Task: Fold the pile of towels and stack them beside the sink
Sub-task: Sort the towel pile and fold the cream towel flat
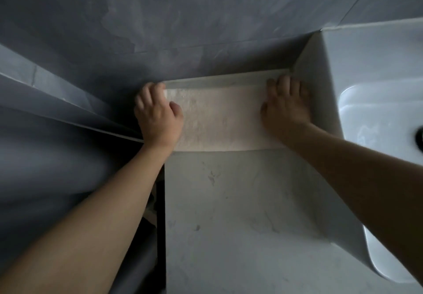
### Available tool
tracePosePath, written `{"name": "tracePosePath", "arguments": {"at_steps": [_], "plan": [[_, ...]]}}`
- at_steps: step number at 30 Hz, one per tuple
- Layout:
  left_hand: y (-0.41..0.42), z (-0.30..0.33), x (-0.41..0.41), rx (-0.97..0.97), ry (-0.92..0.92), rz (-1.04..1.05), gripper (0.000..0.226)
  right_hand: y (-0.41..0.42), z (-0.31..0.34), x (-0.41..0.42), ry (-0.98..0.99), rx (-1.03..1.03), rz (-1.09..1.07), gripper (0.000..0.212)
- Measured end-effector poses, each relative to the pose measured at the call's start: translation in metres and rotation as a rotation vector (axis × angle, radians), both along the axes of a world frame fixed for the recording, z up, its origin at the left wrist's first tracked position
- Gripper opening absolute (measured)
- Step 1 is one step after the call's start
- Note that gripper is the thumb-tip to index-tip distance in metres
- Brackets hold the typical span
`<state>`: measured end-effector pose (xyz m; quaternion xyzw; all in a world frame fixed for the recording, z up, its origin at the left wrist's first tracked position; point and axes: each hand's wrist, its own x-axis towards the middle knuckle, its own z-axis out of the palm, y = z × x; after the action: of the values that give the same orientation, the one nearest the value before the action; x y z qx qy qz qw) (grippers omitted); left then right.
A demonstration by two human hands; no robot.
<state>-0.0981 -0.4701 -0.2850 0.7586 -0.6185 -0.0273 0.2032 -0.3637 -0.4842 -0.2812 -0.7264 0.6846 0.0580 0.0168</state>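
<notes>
Your left hand [159, 116] curls its grip around the left end of the pale pink, soft, folded rectangle of towel [219, 119]. The thumb lies on top and the fingers bend over the far corner, so that hand is holding the towel. Your right hand [286, 103] is flat and open, fingers spread, pressing down on the right end and holding nothing.

The towel lies flat on the light grey marbled stone bench [229, 213]. It is at the far end, close to the dark grey wall [183, 19]. Its right end sits just beside the side of the white sink [375, 115].

This looks like the step of setting the folded towel in its place. To do it well, keep the flat hand pressing so the towel does not slide. Use the curled hand to pull the left edge straight, so it lines up with the bench edge and does not hang over. Then smooth from the middle out to both ends to push out bumps.

Keep the long edges even with the wall. A neat, flat first towel helps the next ones sit straight on top. I cannot see any other towels here.
</notes>
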Motion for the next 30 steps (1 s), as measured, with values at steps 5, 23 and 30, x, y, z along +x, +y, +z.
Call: {"name": "tracePosePath", "arguments": {"at_steps": [5,23,30], "plan": [[0.028,-0.029,-0.026,0.427,-0.142,-0.408,0.064,0.052,-0.035,0.008,-0.203,0.133,-0.039,0.068],[-0.003,-0.047,-0.017,0.456,-0.265,-0.296,0.071,-0.002,-0.050,-0.017,-0.207,0.105,-0.028,0.081],[0.054,-0.013,-0.016,0.238,-0.219,-0.323,0.064,0.066,0.001,-0.010,-0.483,-0.008,0.018,0.063]]}}
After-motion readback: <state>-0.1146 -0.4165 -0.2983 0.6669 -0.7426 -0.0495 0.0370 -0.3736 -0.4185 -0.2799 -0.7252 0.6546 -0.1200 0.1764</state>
